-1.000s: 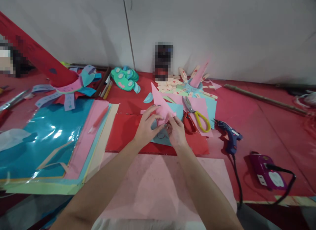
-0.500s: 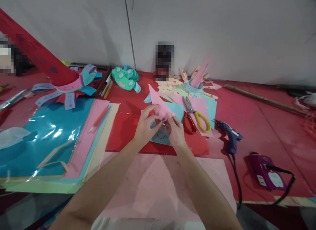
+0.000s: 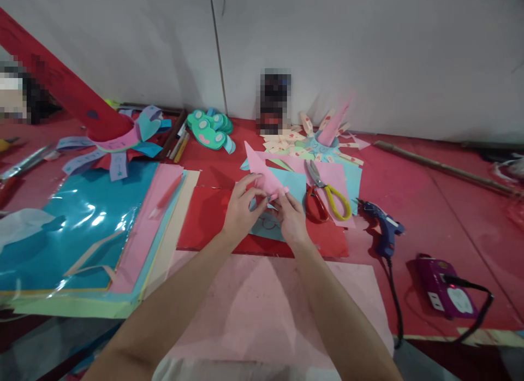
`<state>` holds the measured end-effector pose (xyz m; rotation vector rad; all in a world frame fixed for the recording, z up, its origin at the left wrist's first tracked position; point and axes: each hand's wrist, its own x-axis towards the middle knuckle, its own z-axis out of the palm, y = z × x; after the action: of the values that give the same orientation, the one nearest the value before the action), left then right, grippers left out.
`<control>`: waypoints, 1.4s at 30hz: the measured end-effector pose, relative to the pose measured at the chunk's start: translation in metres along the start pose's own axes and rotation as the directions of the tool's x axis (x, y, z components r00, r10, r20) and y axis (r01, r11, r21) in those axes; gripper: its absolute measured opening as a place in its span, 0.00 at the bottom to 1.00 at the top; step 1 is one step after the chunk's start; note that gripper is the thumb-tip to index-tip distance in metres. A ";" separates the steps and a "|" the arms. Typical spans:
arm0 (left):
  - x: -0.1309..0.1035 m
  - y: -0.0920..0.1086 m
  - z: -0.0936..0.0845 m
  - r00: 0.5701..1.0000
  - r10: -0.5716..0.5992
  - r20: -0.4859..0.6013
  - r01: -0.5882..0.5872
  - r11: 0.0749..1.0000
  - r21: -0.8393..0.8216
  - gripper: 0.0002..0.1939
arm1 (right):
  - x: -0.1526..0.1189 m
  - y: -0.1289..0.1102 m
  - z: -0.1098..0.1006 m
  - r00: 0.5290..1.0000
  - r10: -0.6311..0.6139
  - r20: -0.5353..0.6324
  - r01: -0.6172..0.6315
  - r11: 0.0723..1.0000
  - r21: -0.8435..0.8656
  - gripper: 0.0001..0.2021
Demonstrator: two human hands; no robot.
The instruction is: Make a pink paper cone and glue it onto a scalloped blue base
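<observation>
A pink paper cone [image 3: 264, 173] is held between both hands above the middle of the table, its narrow tip pointing up and to the left. My left hand [image 3: 244, 206] has bent fingers against the cone's left side and lower edge. On the right lower edge, my right hand [image 3: 292, 216] pinches the paper with thumb and fingers. Beneath the hands lie a light blue sheet [image 3: 292, 180] with drawn outlines and a red board [image 3: 204, 220]. Scissors [image 3: 327, 189] with red and yellow handles rest just right of my right hand.
A blue glue gun [image 3: 383, 228] and a purple power box [image 3: 446, 288] are at the right. Stacked coloured sheets [image 3: 135, 250] lie left, below a tall red cone [image 3: 69, 86]. Green paper cutouts [image 3: 208, 130], a paper crown [image 3: 325, 143] and a stick [image 3: 442, 165] are farther back.
The cone has tilted slightly, and a folded bit at its lower edge shows more now. Both hands keep their hold in nearly the same place. The whole view has shifted a little.
</observation>
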<state>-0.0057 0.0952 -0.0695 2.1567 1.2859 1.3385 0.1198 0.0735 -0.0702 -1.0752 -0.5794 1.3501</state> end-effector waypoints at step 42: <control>-0.002 -0.005 0.007 0.988 -0.148 0.041 0.153 0.975 -0.161 0.36 | -0.003 0.002 0.005 0.999 -0.010 -0.035 0.012 0.999 0.039 0.14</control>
<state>-0.0027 0.0971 -0.0775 1.9210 1.2542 1.2996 0.1137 0.0718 -0.0692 -1.0603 -0.5308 1.3255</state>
